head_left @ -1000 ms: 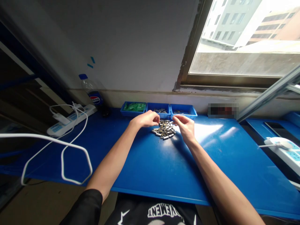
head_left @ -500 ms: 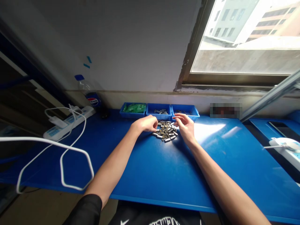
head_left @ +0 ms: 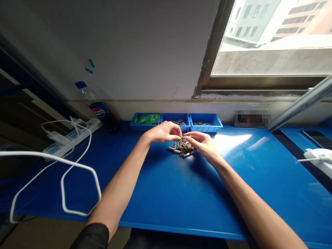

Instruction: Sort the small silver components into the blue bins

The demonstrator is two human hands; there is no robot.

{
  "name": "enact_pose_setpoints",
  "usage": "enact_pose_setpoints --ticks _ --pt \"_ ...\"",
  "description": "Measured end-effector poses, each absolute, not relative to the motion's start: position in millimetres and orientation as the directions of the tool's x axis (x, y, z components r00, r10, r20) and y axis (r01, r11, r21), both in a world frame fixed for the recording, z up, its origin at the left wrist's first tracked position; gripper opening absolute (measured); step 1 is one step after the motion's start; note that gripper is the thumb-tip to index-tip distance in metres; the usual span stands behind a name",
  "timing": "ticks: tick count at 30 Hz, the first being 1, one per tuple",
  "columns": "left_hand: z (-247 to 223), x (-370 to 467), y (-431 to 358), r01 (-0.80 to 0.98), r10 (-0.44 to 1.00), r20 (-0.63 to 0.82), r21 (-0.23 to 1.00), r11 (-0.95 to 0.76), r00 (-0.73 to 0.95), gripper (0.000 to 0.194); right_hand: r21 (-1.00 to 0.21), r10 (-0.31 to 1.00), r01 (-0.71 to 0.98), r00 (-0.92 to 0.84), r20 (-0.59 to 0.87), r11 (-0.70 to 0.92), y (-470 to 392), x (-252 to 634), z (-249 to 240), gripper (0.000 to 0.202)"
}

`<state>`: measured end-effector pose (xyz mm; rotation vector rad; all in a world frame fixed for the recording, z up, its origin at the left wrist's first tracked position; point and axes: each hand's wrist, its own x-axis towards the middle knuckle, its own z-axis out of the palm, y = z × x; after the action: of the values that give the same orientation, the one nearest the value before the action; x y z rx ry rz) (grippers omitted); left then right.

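A pile of small silver cylinders and brass-coloured pins (head_left: 181,149) lies on the blue table. Over its back part, my left hand (head_left: 166,132) pinches at a small silver piece (head_left: 183,137) from the left. From the right, my right hand (head_left: 201,142) has its thumb and finger closed at the same piece. The fingertips of both hands nearly meet, and they hide part of the pile. Behind the hands stand three blue bins: one with green bags (head_left: 147,119), a middle one with silver parts (head_left: 178,122), and a right one with thin pins (head_left: 204,123).
A cola bottle (head_left: 100,110) and a white power strip (head_left: 70,139) stand at the back left, with a looping white cable (head_left: 97,180) nearer. At the right are a phone (head_left: 315,139), another white power strip (head_left: 321,160) and a slanted metal bar (head_left: 301,103).
Both hands have come together over the pile, the left moving right and the right moving inward. A small silver piece now shows between their fingertips. The view has shifted slightly.
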<state>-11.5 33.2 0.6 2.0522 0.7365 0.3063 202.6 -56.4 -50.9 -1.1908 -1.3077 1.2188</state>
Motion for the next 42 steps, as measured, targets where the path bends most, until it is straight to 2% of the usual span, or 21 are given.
enact_pose_setpoints --ticks 7,9,12,14,16,19,21,24,26,29,33,37,39,42 --pt "0.2 -9.5 33.5 0.275 0.671 0.035 0.895 -0.351 0.741 0.026 -0.999 0.998 -0.040 -0.065 -0.009 -0.011 -55.8 202.8 -51.2 0.044" --pt "-3.9 -7.8 35.9 0.243 0.751 0.074 0.921 -0.303 0.656 0.024 -0.998 1.000 -0.065 -0.018 0.019 0.018 -54.1 203.5 -53.3 0.044" --pt "-13.6 -6.1 43.4 0.229 0.891 0.186 0.926 -0.299 0.414 0.019 -0.996 0.996 -0.062 0.062 0.064 0.068 -51.5 205.6 -56.6 0.037" --pt "-19.3 -6.5 49.1 0.275 0.922 0.266 0.898 -0.344 0.281 0.018 -0.995 0.994 -0.060 0.085 0.072 0.077 -50.1 207.4 -58.0 0.035" --pt "-20.8 -8.4 52.5 0.323 0.917 0.313 0.866 -0.382 0.246 0.019 -0.996 0.994 -0.060 0.093 0.064 0.070 -49.0 208.9 -58.9 0.035" --pt "-12.6 -14.1 50.5 0.388 0.902 0.318 0.823 -0.415 0.291 0.019 -0.996 0.995 -0.066 0.091 0.050 0.056 -47.9 210.3 -60.5 0.035" --pt "-3.5 -19.1 45.9 0.432 0.862 0.262 0.780 -0.454 0.433 0.018 -0.996 0.995 -0.066 0.089 0.051 0.057 -47.7 210.8 -61.6 0.034" --pt "4.7 -24.8 39.3 0.537 0.695 -0.070 0.691 -0.484 0.716 0.018 -0.997 0.994 -0.054 0.091 0.056 0.061 -48.3 210.9 -61.8 0.033" --pt "3.0 -24.8 36.9 0.620 0.606 -0.276 0.622 -0.479 0.746 0.024 -0.997 0.994 -0.045 0.095 0.051 0.056 -49.0 210.6 -60.7 0.032" --pt "-6.7 -19.6 36.8 0.703 0.587 -0.408 0.540 -0.463 0.700 0.028 -0.998 0.994 -0.031 0.100 0.042 0.045 -49.8 210.1 -59.0 0.032" --pt "-16.7 -15.2 40.0 0.720 0.582 -0.434 0.514 -0.467 0.688 0.017 -0.998 0.994 -0.011 0.091 0.052 0.054 -49.8 209.8 -59.3 0.031" --pt "-13.8 -20.5 42.8 0.695 0.579 -0.398 0.517 -0.500 0.712 0.013 -0.999 0.995 -0.019 0.084 0.048 0.050 -49.8 209.3 -60.2 0.031" --pt "-9.0 -22.8 43.0 0.636 0.595 -0.302 0.588 -0.499 0.745 0.015 -0.999 0.996 -0.011 0.077 0.052 0.053 -50.3 209.2 -60.1 0.031" --pt "-0.9 -21.3 40.7 0.469 0.628 -0.081 0.740 -0.483 0.774 0.019 -0.998 0.997 0.014 0.053 0.063 0.062 -52.1 208.9 -58.6 0.032"
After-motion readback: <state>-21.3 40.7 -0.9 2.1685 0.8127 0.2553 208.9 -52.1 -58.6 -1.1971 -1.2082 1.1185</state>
